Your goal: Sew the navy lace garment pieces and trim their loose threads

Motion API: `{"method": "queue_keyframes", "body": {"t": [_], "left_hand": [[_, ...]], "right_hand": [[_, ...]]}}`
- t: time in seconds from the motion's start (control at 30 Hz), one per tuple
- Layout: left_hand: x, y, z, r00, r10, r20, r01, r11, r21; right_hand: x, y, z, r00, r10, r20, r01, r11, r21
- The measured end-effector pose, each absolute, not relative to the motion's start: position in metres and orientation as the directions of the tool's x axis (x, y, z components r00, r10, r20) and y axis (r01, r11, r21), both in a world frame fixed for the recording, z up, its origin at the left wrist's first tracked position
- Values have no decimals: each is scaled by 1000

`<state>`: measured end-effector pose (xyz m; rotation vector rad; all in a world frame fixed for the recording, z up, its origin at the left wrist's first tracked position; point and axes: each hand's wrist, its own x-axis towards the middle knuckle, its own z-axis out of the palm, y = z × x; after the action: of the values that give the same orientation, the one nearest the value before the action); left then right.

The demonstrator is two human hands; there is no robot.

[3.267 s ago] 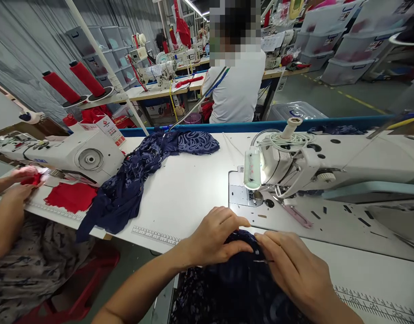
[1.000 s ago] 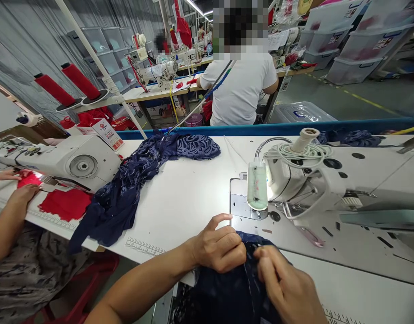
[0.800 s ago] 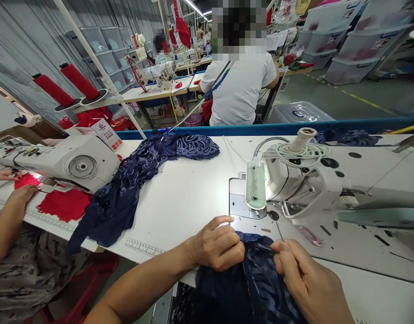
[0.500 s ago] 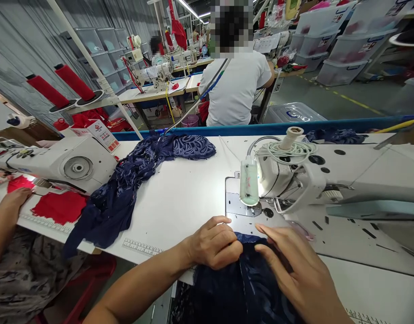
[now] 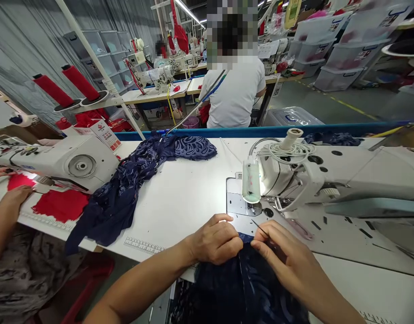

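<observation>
A dark navy garment (image 5: 227, 288) hangs over the table's front edge, patterned at its lower right. My left hand (image 5: 215, 240) is closed on its upper edge, fingers curled. Beside it, my right hand (image 5: 284, 254) pinches a thin dark strip (image 5: 260, 227), whose narrow end points up and left toward the machine. The thumb tip of that hand is at the garment's edge; whether it also grips the cloth I cannot tell. Just beyond both hands is a white sewing machine (image 5: 277, 175), its needle area lit behind a pale green guard (image 5: 251, 182).
More navy lace cloth (image 5: 125, 193) lies on the table to the left. Beyond it, a co-worker's hand (image 5: 19, 195) rests near red fabric (image 5: 60, 204) at another machine (image 5: 78, 164). Small dark scraps (image 5: 365, 233) dot the right side. Another person in a white shirt (image 5: 235, 92) sits ahead.
My right hand has closed from an open, spread-finger pose into a pinch, and a thin dark strip now shows in its fingers. My left hand stays closed on the garment.
</observation>
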<state>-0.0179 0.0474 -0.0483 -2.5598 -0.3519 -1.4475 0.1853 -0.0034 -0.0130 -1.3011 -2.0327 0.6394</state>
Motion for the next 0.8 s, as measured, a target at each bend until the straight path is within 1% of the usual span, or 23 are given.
{"method": "queue_keyframes", "body": {"t": [0.1, 0.23, 0.3, 0.37, 0.4, 0.43, 0.5, 0.53, 0.6, 0.63, 0.73, 0.8], "left_hand": [[-17, 47, -54, 500, 190, 845, 287, -957, 46], [-15, 48, -58, 483, 325, 813, 251, -941, 227], [-15, 48, -58, 484, 418, 768, 233, -908, 347], [-15, 47, -59, 501, 537, 679, 215, -837, 504], [-15, 47, -59, 514, 594, 619, 193, -783, 591], [-14, 47, -59, 525, 642, 558, 165, -720, 674], [-13, 47, -58, 546, 713, 440, 104, -579, 809], [-12, 47, -58, 558, 736, 383, 87, -511, 855], [-9, 46, -57, 568, 758, 320, 90, -444, 892], [-8, 46, -58, 576, 750, 325, 101, -459, 882], [-6, 45, -59, 649, 648, 398, 144, -619, 772], [-7, 44, -60, 702, 583, 410, 160, -689, 707]], "right_hand": [[179, -3, -10, -282, 920, 271, 592, 389, -706], [171, -3, -14, -188, 929, 319, 544, 369, -754], [169, -4, -18, -159, 934, 321, 512, 356, -782], [168, -4, -22, -145, 935, 323, 516, 350, -782], [168, -3, -24, -139, 927, 347, 538, 365, -760], [168, -3, -26, -140, 909, 394, 579, 397, -712], [167, -3, -30, -164, 840, 516, 671, 479, -566], [166, -2, -31, -187, 804, 564, 706, 510, -492], [163, -2, -35, -227, 760, 610, 743, 540, -396], [161, -1, -37, -236, 751, 616, 749, 545, -377], [156, -2, -37, -246, 731, 636, 754, 557, -348], [158, -3, -33, -247, 726, 642, 746, 565, -352]]}}
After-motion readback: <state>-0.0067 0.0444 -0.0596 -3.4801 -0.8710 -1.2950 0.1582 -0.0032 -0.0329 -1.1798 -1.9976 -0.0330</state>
